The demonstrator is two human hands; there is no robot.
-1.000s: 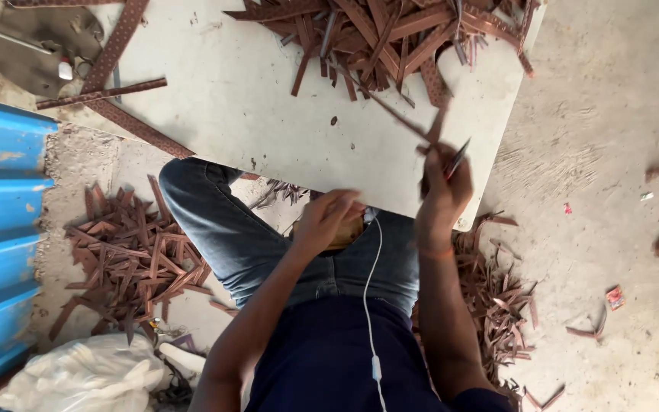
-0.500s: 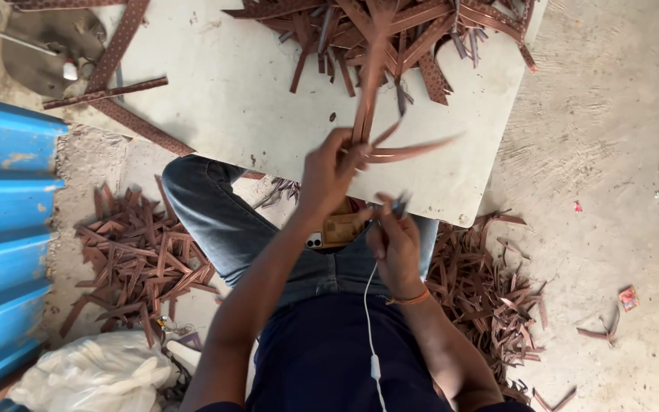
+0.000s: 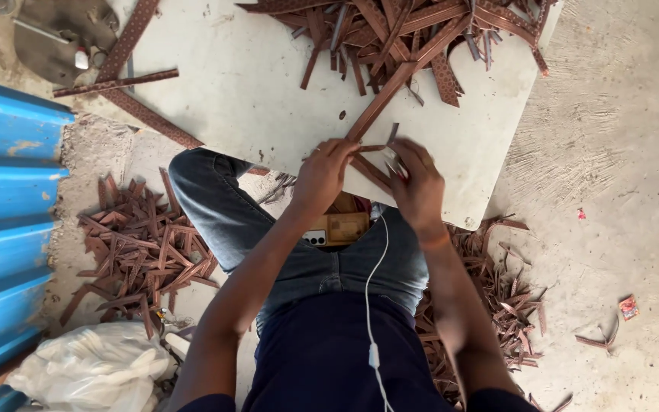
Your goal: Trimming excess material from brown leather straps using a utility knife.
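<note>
My left hand point(image 3: 322, 174) grips the near end of a long brown patterned strip point(image 3: 390, 84) that runs up across the white board point(image 3: 245, 91) toward a heap of brown strips point(image 3: 413, 30). My right hand point(image 3: 419, 183) is closed on a small cutting tool whose blade meets the strip's near end, with a short brown offcut under the fingers. Both hands sit at the board's near edge, over my lap.
Piles of cut brown strips lie on the ground at the left point(image 3: 143, 248) and at the right point(image 3: 497, 297) of my legs. Blue corrugated sheet point(image 3: 5, 206) stands at the left. A white bag point(image 3: 93, 366) lies at lower left. A phone point(image 3: 337, 229) rests on my lap.
My left hand rose from my lap and took a long strip from the heap. My right hand came down from its raised position, and both now meet at the board's near edge.
</note>
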